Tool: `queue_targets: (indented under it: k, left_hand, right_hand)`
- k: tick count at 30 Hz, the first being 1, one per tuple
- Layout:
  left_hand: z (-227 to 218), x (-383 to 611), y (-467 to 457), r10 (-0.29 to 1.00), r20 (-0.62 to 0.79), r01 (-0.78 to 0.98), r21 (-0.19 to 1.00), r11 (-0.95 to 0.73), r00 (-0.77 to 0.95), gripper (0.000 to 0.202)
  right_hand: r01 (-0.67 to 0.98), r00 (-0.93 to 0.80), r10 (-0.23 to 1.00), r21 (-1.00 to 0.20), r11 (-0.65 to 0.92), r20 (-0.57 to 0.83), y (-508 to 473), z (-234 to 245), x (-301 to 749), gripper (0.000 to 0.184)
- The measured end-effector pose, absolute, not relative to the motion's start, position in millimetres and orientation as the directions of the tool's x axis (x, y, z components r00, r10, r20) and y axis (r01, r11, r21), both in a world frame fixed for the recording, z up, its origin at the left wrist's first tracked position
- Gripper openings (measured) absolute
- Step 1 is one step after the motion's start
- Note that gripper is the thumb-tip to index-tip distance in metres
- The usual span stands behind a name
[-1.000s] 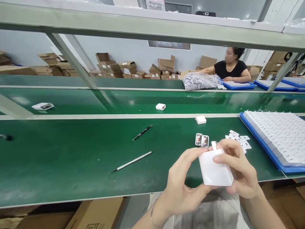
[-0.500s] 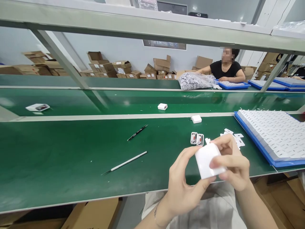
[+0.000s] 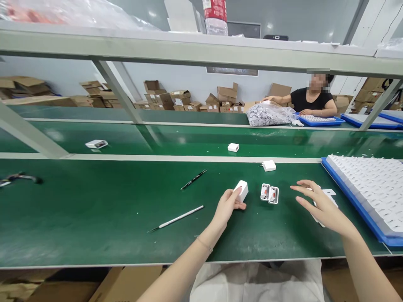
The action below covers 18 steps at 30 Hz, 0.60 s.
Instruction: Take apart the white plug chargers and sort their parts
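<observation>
My left hand (image 3: 225, 206) grips a white charger (image 3: 242, 191) between thumb and fingers, close over the green bench. Just to its right stand two open white charger housings (image 3: 269, 193) side by side, with red and metallic parts inside. My right hand (image 3: 325, 209) is open and holds nothing, its fingers spread toward the left. Beneath and behind that hand lie flat white plastic pieces (image 3: 330, 193), partly hidden by it. Another white charger with prongs (image 3: 269, 165) rests behind the open housings.
A blue tray (image 3: 349, 207) full of white parts stands at the right. Left of my hands lie a white-handled pick (image 3: 181, 217) and black tweezers (image 3: 193, 180). More white units (image 3: 233, 147) sit beyond the pale bench strip. A co-worker (image 3: 315, 100) sits across, beside a plastic bag (image 3: 267, 114).
My right hand has let go of the charger and moved right to the flat white pieces. My left hand has carried the charger left and forward. The view has shifted left.
</observation>
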<state>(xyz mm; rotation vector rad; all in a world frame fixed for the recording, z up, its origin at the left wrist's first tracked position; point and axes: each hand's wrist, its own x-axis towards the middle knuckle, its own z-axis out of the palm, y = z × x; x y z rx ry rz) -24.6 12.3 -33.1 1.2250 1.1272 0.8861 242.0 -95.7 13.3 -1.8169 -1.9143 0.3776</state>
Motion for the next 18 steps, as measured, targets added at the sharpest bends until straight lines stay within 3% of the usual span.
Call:
queue_targets:
  k: [6, 11, 18]
  left_hand:
    - [-43.6, 2.4, 29.4, 0.914, -0.14, 0.325, 0.946, 0.009, 0.381, 0.042]
    - [-31.1, 11.8, 18.3, 0.891, -0.077, 0.474, 0.865, -0.164, 0.448, 0.037]
    - [-16.7, -11.7, 31.5, 0.863, -0.05, 0.599, 0.74, -0.306, 0.502, 0.039]
  right_hand:
    - [0.948, -0.086, 0.977, -0.286, 0.14, 0.194, -1.1, 0.6, 252.6, 0.042]
    - [0.938, -0.15, 0.977, -0.291, 0.189, 0.151, 78.9, -18.7, 242.7, 0.065]
    - [0.901, -0.176, 0.977, -0.38, 0.209, 0.119, 64.5, -1.8, 255.4, 0.042]
